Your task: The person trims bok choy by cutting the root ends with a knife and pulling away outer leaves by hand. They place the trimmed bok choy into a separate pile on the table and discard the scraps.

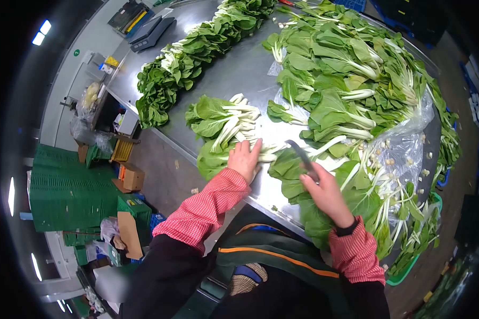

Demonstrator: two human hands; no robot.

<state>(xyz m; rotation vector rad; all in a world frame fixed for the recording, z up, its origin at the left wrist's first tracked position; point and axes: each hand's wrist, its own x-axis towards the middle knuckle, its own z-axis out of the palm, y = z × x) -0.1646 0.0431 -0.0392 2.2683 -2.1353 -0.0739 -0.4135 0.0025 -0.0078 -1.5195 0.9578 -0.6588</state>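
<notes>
My left hand rests on the white stems at the lower end of a small row of leafy greens on the metal table. My right hand is closed around the handle of a knife, whose curved dark blade points up and left toward the stems. Loose greens lie under and beside my right hand. A large heap of greens covers the table's right side, with clear plastic and cut stem ends at its lower edge.
A long row of stacked greens runs along the table's far left part. Behind it sits a dark scale. Green crates and a cardboard box stand on the left. A green basket is low on the right.
</notes>
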